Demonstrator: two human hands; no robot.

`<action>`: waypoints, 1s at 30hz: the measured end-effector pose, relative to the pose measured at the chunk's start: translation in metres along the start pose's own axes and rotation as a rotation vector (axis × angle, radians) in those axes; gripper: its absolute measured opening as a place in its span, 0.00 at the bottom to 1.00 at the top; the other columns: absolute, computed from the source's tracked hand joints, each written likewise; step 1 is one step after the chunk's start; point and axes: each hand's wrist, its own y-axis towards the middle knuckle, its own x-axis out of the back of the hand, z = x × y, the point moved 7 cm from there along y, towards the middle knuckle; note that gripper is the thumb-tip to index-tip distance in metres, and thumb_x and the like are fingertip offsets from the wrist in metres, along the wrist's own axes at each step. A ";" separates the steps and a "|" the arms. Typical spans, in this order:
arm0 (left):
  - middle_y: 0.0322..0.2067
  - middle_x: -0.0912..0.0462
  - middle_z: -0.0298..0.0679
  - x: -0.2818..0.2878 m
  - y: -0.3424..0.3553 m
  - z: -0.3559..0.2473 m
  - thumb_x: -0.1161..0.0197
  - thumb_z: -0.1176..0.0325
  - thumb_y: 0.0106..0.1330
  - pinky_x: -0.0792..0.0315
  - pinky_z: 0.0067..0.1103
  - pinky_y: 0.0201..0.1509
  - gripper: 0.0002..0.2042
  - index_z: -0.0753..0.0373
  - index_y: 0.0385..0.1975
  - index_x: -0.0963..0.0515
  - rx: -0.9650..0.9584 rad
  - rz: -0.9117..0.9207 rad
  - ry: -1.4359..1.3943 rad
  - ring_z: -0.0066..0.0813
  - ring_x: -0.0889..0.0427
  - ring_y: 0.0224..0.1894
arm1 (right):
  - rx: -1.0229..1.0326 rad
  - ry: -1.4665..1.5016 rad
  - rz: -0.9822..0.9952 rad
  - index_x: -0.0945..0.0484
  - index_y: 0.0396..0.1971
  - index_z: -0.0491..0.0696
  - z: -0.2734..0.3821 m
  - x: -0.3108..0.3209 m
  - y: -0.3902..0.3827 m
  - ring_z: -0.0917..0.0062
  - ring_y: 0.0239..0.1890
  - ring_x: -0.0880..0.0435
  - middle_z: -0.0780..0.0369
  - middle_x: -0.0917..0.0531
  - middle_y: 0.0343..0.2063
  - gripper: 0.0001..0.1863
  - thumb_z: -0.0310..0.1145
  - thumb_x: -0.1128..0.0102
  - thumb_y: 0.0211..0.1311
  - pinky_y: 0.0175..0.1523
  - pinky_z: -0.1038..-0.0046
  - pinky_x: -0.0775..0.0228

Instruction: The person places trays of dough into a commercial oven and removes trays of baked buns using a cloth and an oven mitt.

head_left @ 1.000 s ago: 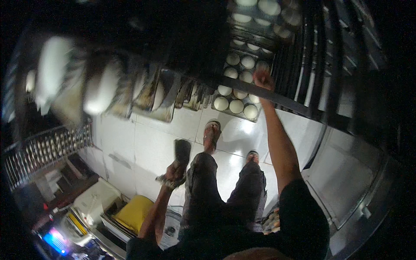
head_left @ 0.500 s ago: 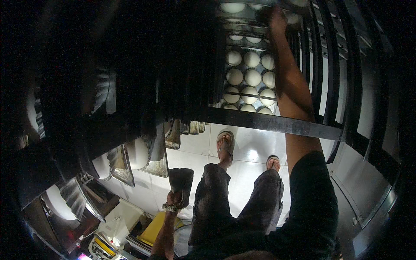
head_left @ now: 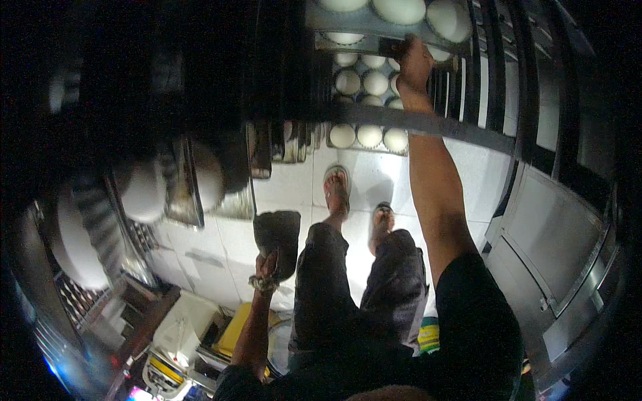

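Fingers of the right hand (head_left: 414, 63) curl round the front edge of a grey metal tray of pale round dough balls (head_left: 394, 23), which sits high in a dark metal rack (head_left: 498, 73) ahead of the person. Below it, more trays of the same white dough rounds (head_left: 369, 136) fill lower shelves. Hanging low at the person's side, the left hand (head_left: 266, 266) has its fingers closed on a dark, crumpled cloth (head_left: 277, 237), above the white tiled floor (head_left: 287, 184).
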 end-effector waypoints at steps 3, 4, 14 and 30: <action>0.46 0.22 0.43 -0.026 -0.012 -0.024 0.44 0.61 0.68 0.21 0.28 0.43 0.20 0.62 0.56 0.29 -0.171 0.003 0.142 0.36 0.20 0.42 | 0.022 0.051 0.046 0.25 0.26 0.43 -0.005 0.033 -0.055 0.77 0.27 0.24 0.62 0.22 0.23 0.13 0.36 0.47 0.66 0.36 0.71 0.31; 0.47 0.22 0.44 -0.034 -0.010 -0.030 0.44 0.61 0.67 0.22 0.29 0.45 0.20 0.62 0.57 0.29 -0.107 -0.003 -0.016 0.38 0.20 0.43 | 0.079 0.029 0.076 0.25 0.27 0.43 -0.007 0.043 -0.072 0.77 0.27 0.23 0.62 0.23 0.23 0.12 0.36 0.47 0.66 0.36 0.72 0.31; 0.53 0.28 0.50 -0.067 -0.029 -0.063 0.37 0.64 0.63 0.26 0.31 0.55 0.28 0.59 0.63 0.35 -0.388 -0.083 0.568 0.43 0.25 0.54 | -0.229 0.075 0.001 0.22 0.21 0.44 -0.009 0.083 -0.177 0.78 0.24 0.24 0.60 0.18 0.21 0.16 0.38 0.49 0.64 0.33 0.76 0.35; 0.53 0.27 0.42 -0.157 0.127 -0.122 0.48 0.56 0.69 0.25 0.33 0.56 0.22 0.60 0.58 0.35 -0.100 0.254 -0.879 0.39 0.26 0.54 | -0.299 -0.081 0.304 0.26 0.37 0.41 0.016 0.153 -0.332 0.70 0.39 0.22 0.53 0.18 0.35 0.13 0.37 0.53 0.68 0.50 0.71 0.32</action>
